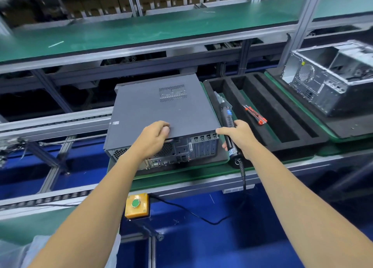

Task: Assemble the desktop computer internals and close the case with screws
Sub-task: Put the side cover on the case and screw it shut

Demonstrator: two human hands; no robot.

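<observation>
A dark grey desktop case [161, 110] lies flat on a pallet, its side panel on top and its rear ports facing me. My left hand [153, 140] rests on the near edge of that panel, thumb on top and fingers curled over the rear face. My right hand [240, 138] grips a black electric screwdriver [230, 124] lying along the case's right side; its index finger touches the case's near right corner. The driver's tip is hidden behind the case.
A black foam tray [282, 114] with long slots sits to the right, with a red utility knife [255, 115] in it. An open silver case [331, 79] stands at far right. A yellow button box [136, 205] hangs below the conveyor edge. The driver's cable [201, 219] trails down.
</observation>
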